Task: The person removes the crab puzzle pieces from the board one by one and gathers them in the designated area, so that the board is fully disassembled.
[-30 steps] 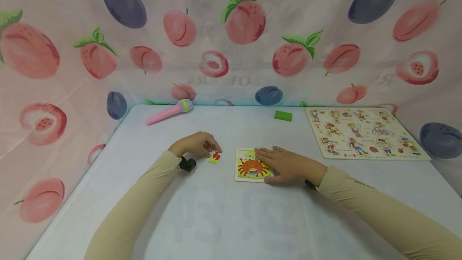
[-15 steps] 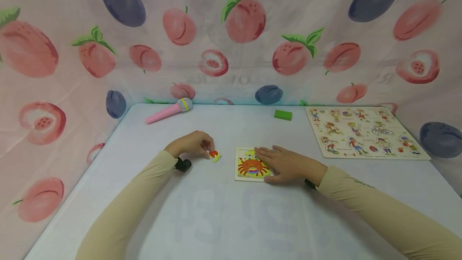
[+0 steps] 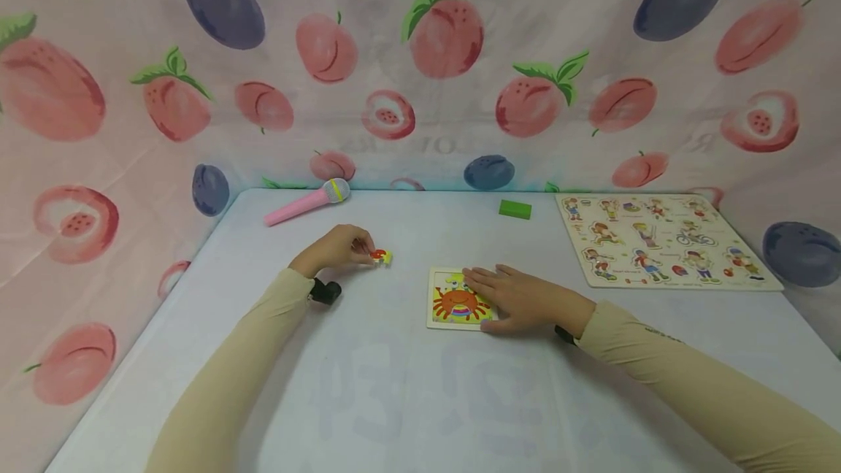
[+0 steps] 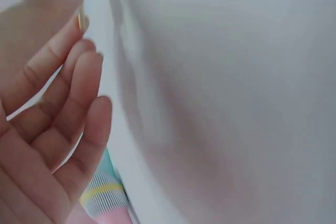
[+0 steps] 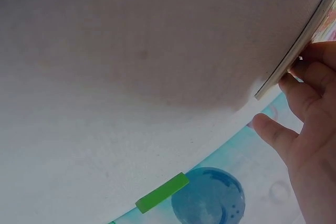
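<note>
A small red and yellow puzzle piece [image 3: 382,258] is pinched between the thumb and fingertips of my left hand [image 3: 336,248], to the left of the crab puzzle. In the left wrist view only the thin edge of the piece [image 4: 81,19] shows; the last fingers curl loosely. My right hand [image 3: 525,301] rests with fairly straight fingers on the right side of the square crab puzzle [image 3: 453,305], covering that part of its picture. The puzzle's pale wooden frame [image 5: 286,66] appears edge-on under the fingers in the right wrist view.
A pink toy microphone [image 3: 305,204] lies at the back left. A green block [image 3: 515,209] is near the back edge. At the right lies a large peg board [image 3: 663,243] with sports figures. A fruit-print curtain [image 3: 447,115] rises behind the white table [image 3: 394,400].
My left hand has lifted the puzzle piece and moved it back and slightly left, turning it on the way. My right hand stays on the crab puzzle.
</note>
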Action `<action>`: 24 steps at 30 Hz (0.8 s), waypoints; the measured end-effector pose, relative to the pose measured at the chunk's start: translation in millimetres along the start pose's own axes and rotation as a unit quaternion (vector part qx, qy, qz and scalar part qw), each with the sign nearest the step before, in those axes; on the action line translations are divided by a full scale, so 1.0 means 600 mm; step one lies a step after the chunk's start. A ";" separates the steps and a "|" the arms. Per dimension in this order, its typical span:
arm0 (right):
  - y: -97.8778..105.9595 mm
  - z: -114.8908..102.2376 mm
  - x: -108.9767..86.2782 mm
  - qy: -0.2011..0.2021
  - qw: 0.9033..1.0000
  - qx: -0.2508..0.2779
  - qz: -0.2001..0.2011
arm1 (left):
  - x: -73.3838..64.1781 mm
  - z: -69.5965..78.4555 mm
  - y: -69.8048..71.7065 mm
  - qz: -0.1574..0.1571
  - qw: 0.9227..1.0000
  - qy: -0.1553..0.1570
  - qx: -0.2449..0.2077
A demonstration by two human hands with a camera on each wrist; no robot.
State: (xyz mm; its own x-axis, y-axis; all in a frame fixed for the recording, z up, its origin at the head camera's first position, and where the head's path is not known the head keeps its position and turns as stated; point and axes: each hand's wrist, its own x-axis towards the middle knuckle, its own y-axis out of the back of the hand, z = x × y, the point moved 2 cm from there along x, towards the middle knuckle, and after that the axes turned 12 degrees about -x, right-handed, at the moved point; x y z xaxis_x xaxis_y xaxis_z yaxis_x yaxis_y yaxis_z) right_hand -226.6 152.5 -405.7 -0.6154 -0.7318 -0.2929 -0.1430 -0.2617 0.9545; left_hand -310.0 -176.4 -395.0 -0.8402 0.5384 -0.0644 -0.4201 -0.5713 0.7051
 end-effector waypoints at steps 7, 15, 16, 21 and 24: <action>-0.001 0.001 -0.001 0.000 1.000 -0.001 0.000 | 0.012 -0.045 0.048 0.096 0.994 0.046 -0.006; -0.007 0.001 0.002 0.000 1.000 -0.009 0.000 | 0.002 -0.093 0.073 0.116 0.989 0.082 -0.037; -0.007 0.002 0.003 0.000 1.000 -0.009 0.000 | 0.000 -0.097 0.074 0.115 0.989 0.086 -0.040; -0.009 0.003 0.002 -0.003 1.000 -0.009 0.000 | -0.005 -0.103 0.073 0.118 0.987 0.095 -0.054; -0.008 0.003 0.001 -0.003 1.000 -0.006 0.001 | -0.006 -0.101 0.070 0.123 0.986 0.092 -0.059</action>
State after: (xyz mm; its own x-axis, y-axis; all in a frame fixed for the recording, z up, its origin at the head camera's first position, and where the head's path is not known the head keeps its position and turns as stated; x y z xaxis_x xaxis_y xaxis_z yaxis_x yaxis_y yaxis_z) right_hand -227.8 154.4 -410.2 -0.6210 -0.7281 -0.2903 -0.1326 -0.2674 0.9544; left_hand -345.2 -239.9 -408.0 -0.9650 0.2597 -0.0358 -0.2238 -0.7448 0.6286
